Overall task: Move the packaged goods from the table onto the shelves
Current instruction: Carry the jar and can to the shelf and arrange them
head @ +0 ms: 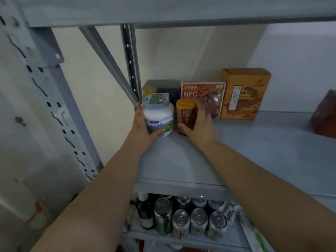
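Two jars are gripped: left hand [143,127] wraps the white tub [158,113], right hand [200,122] the orange-lidded jar [185,114]. The box [204,94] behind reads "NFC"

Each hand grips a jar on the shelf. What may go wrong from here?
1. The white jar and the orange-lidded jar stand very close; letting go of one clumsily might tip the other.
2. The right hand reaches behind its jar, just in front of the NFC box, so pushing deeper could knock that box back.

Red box [203,99]: "NFC" in white, Chinese characters above.
White jar [159,115]: "Selenium Rich And", rest hidden.
Orange-lid jar [186,115]: 1 large Chinese character.
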